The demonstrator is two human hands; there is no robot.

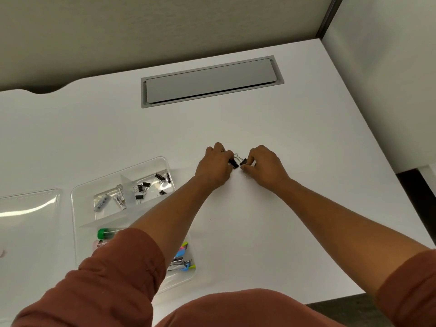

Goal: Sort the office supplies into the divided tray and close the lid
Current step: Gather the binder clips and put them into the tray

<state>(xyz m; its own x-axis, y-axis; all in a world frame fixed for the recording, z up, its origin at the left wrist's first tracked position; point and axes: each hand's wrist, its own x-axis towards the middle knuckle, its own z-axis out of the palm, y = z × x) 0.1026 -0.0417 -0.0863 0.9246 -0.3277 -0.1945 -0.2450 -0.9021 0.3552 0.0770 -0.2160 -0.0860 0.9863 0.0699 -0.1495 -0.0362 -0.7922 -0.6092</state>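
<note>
Both hands meet out on the bare middle of the desk (306, 138), well beyond the tray's far right corner. My left hand (215, 166) pinches one black binder clip (234, 163) in its fingertips, and my right hand (264, 167) is closed on a second clip (243, 161); the two clips sit almost touching, wire handles pointing up.

The clear divided tray (77, 201) lies near the desk's left front, with more black clips (151, 187) already in its far right compartment, so these two belong there. To do it well, grip each clip by its black body, not the springy wires, carry them low over the tray's rim and drop them inside the divider. The lid (28, 208) waits flat beside the tray, toward the left edge.
</note>
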